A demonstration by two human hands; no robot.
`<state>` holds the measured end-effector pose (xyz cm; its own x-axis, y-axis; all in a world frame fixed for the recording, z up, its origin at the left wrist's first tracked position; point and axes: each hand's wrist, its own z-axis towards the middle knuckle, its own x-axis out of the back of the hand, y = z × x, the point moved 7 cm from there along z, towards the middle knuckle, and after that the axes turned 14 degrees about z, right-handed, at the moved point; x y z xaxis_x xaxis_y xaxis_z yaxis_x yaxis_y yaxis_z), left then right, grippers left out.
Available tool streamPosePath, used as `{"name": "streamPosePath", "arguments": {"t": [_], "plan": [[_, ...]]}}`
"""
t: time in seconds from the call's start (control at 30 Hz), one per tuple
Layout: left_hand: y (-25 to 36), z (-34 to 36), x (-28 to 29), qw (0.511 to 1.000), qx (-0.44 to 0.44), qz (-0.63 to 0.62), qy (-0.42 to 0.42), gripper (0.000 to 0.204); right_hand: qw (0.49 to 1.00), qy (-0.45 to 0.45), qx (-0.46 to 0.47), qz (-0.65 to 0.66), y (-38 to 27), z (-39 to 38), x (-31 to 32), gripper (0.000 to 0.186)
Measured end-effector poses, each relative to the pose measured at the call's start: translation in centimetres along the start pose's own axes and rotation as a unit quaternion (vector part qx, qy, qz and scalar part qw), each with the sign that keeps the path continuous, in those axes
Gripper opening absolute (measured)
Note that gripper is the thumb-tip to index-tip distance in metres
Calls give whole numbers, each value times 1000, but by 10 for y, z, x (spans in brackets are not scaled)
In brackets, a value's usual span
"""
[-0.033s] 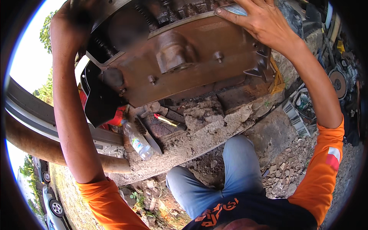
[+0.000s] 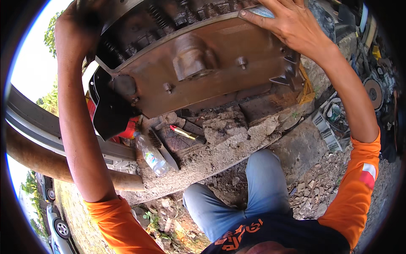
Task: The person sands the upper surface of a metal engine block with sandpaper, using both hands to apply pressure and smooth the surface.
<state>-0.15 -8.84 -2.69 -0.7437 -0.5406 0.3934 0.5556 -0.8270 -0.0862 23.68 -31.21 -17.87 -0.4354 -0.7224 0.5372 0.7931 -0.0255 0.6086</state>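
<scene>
A large rust-brown engine block (image 2: 228,55) fills the upper middle, with dark oily springs along its upper opening and a black bracket (image 2: 103,118) at its left end. My left hand (image 2: 69,34) is at the block's upper left edge, its fingers hidden in a dark blur. My right hand (image 2: 292,29) grips a pale blue strip (image 2: 260,12) against the upper right rim, thumb along it. A rusty boss and two studs project from the block's face.
Below lie a plastic bottle (image 2: 152,158), a dark blade (image 2: 165,154), a yellow-handled brush (image 2: 186,134) and a stone (image 2: 224,125) on a concrete ledge (image 2: 207,161). Rubble, a white crate (image 2: 325,131) and scrap parts are at right; a pipe (image 2: 34,152) and parked cars at left.
My right hand has shifted very slightly to the right. The dark blurred patch over the springs in the earlier frame is gone.
</scene>
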Motion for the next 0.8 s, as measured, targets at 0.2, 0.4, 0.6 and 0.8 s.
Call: {"name": "streamPosePath", "arguments": {"t": [0.2, 0.4, 0.6, 0.8], "plan": [[46, -6, 6, 997, 34, -60, -22, 28, 991, 127, 35, 25, -23, 32, -18, 37], [-41, 11, -7, 998, 45, 39, -28, 70, 997, 71, 30, 28, -20, 21, -11, 35], [-48, 13, -10, 994, 94, 37, -52, 76, 994, 99, 41, -7, -37, 43, -6, 34], [37, -6, 4, 996, 31, -78, 38, 38, 998, 54, 20, 15, -29, 25, -6, 29]]}}
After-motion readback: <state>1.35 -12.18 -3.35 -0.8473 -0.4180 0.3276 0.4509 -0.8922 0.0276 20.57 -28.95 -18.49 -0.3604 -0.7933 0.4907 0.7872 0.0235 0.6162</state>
